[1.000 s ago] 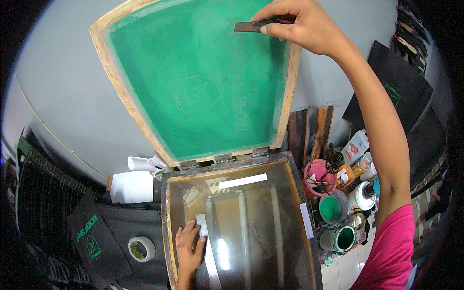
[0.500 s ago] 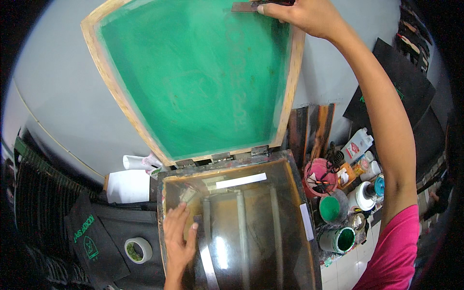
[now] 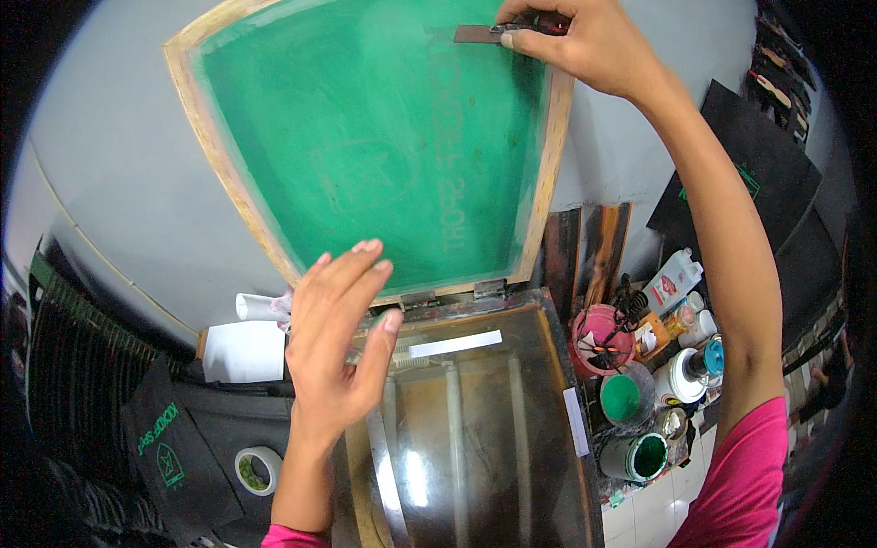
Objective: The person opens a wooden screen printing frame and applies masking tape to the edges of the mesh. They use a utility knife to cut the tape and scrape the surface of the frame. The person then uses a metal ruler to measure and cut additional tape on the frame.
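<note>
My right hand (image 3: pixel 580 41) is closed on a flat brown strip (image 3: pixel 475 34) with a dark fitting, at the upper right of the green mesh. The mesh belongs to a wood-framed printing screen (image 3: pixel 206 114) tilted up on hinges, with faint mirrored lettering and a logo in it. My left hand (image 3: pixel 338 352) hangs in the air before the screen's lower left corner, fingers stretched, holding nothing. Below lies a glass-topped printing table (image 3: pixel 484 429) with a white strip (image 3: pixel 457 343) near its back edge and another white strip (image 3: pixel 576 422) at its right.
Right of the table stand an open pot of green ink (image 3: pixel 650 455), a pink bucket (image 3: pixel 603 336), several bottles and stained boards (image 3: pixel 603 247). Black printed sheets (image 3: pixel 174 447) and a tape roll (image 3: pixel 258 470) lie at left. More black sheets (image 3: pixel 744 164) hang at right.
My left hand has risen from the table's left side to in front of the screen's lower corner. My right hand keeps its grip on the brown strip, slightly lower in view.
</note>
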